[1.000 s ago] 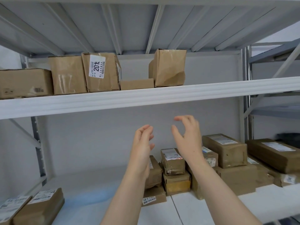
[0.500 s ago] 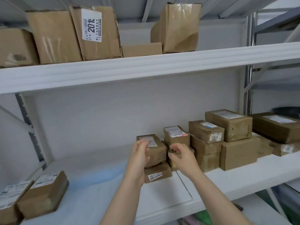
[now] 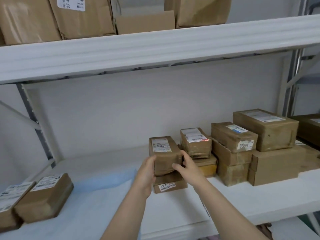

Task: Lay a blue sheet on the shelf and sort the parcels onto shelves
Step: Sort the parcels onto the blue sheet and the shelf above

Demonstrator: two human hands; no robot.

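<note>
Brown parcel [image 3: 164, 154] marked 200, left hand [image 3: 146, 174], right hand [image 3: 189, 168] gripping, box [image 3: 170, 185] 58-3 beneath

Fingers of the left hand [image 3: 147, 172] are hidden behind the parcel [image 3: 164, 153] it grips, and that parcel covers most of the flat box [image 3: 170, 186] under it. The top edge cuts off the upper boxes [image 3: 83, 19], the left edge a labelled packet [image 3: 8, 203], and the right edge a dark box [image 3: 308, 130]. Most label print is too small to read.

Bright even light, soft shadows, slight blur, wide-angle edge bending
</note>
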